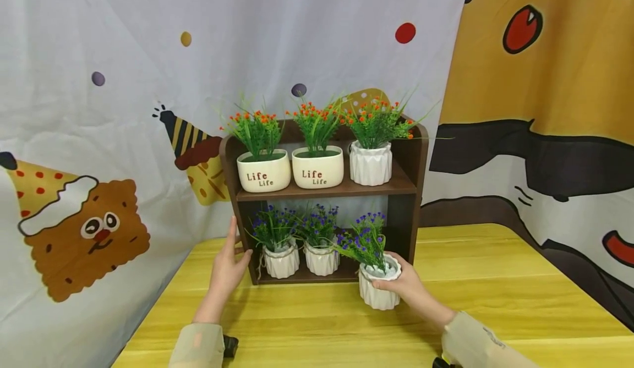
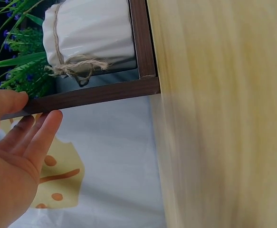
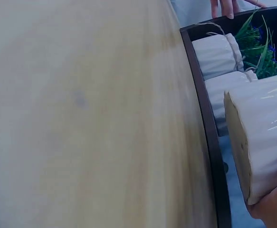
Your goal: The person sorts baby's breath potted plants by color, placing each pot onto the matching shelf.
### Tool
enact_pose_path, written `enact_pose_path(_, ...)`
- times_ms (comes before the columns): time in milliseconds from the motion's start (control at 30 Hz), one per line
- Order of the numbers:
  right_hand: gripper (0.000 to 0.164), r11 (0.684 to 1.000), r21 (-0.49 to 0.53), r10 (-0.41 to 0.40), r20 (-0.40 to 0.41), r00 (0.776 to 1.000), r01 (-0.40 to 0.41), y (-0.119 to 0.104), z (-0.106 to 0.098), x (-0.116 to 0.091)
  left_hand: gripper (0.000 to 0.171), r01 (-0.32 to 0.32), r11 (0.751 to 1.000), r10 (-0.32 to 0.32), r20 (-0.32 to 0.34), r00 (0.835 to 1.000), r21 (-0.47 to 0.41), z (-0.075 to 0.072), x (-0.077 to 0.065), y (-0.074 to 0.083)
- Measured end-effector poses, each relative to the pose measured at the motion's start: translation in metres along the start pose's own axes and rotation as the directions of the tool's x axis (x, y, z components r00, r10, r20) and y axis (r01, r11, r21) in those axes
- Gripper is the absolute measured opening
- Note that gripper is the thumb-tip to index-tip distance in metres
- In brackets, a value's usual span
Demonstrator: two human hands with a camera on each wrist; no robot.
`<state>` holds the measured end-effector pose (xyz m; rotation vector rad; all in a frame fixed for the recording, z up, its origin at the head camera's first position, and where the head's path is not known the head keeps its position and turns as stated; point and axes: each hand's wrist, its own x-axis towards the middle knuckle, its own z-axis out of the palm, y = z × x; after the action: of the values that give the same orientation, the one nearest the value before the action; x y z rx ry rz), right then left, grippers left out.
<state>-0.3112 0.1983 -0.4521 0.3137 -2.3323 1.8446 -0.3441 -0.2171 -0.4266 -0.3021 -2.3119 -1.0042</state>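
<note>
A white fluted pot (image 1: 378,294) with purple flowers is in my right hand (image 1: 403,280), tilted in front of the lower shelf's right part. The thumb lies across the pot's front rim; the fingers behind are mostly hidden. At the left side of the brown two-tier shelf (image 1: 327,192), my left hand (image 1: 230,266) touches the panel with extended fingers. Its thumb (image 2: 14,100) lies at the panel's front edge, the fingertips against the outer side. Two similar pots, a left one (image 1: 281,261) and a middle one (image 1: 322,259), stand on the lower tier with twine around them.
On the upper tier stand two cream "Life" planters, a left one (image 1: 263,172) and a middle one (image 1: 318,170), and a white fluted pot (image 1: 370,164), all with orange flowers. The shelf stands on a wooden table (image 1: 307,329) before a printed curtain (image 1: 327,32).
</note>
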Motion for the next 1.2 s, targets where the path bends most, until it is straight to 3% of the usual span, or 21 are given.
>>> enact_pose_path(533,0.081,0.997,0.043,0.072,-0.193,0.979,-0.065,-0.003,0.008,0.025,0.100,0.028,1.000,-0.028,0.015,0.999,-0.006,0.000,0.001,-0.001)
enact_pose_path(1200,0.092,0.994,0.099,0.074,-0.270,0.960,-0.049,0.007,0.019,0.049,0.100,0.019,1.000,-0.019,0.016,1.000,0.015,0.000,0.000,0.001)
